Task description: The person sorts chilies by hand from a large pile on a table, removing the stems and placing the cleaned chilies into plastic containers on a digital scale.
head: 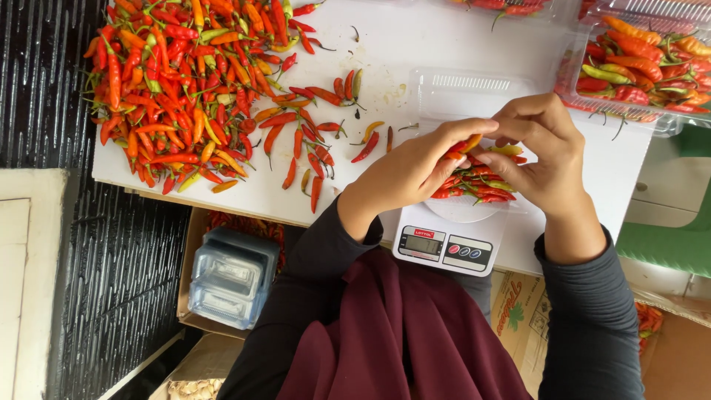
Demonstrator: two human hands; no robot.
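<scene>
My left hand (411,170) pinches a red-orange chili pepper (465,145) above a small heap of chilies (478,185) lying in a clear plastic container (463,92) on a white kitchen scale (444,244). My right hand (541,152) curls over the same heap from the right, its fingers touching the chilies and the left fingertips. The container's open lid stands up behind both hands. A big pile of red, orange and green chilies (181,81) covers the white table (415,41) to the left.
A filled clear container of chilies (641,63) sits at the table's right end, another one (503,6) at the far edge. Below the table, a cardboard box (194,244) holds stacked clear containers (233,278) and chilies. Dark corrugated floor lies on the left.
</scene>
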